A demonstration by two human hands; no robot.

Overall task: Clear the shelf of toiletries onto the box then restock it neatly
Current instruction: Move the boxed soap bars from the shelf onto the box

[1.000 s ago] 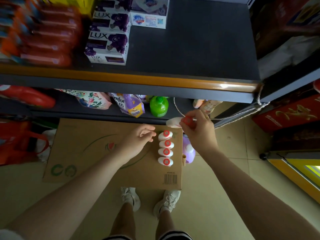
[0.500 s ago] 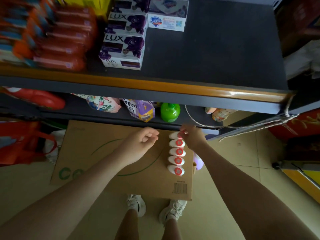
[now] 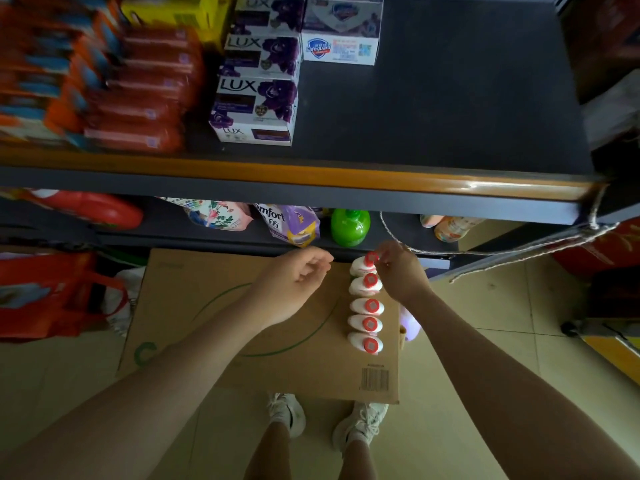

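Several white bottles with red caps (image 3: 366, 306) stand in a row along the right side of a brown cardboard box (image 3: 214, 327) on the floor. My right hand (image 3: 401, 271) pinches the red cap of the farthest bottle (image 3: 362, 264), which stands at the far end of the row. My left hand (image 3: 294, 282) hovers over the box just left of the row, fingers loosely curled, holding nothing. Above, the dark shelf (image 3: 450, 109) holds purple LUX soap boxes (image 3: 258, 109), a white Safeguard box (image 3: 341, 46) and red packets (image 3: 138, 95) on its left part.
A lower shelf behind the box carries a green bottle (image 3: 349, 226), a purple Comfort pouch (image 3: 291, 223), a floral pouch (image 3: 218, 214) and a red bottle (image 3: 100, 209). A purple bottle (image 3: 410, 323) stands right of the box. A red bag (image 3: 52, 296) sits at left. My feet (image 3: 325, 420) are below.
My right hand brought a bottle down from in front of the lower shelf and set it at the far end of the row. The camera tilted slightly; the left hand stayed nearly still.
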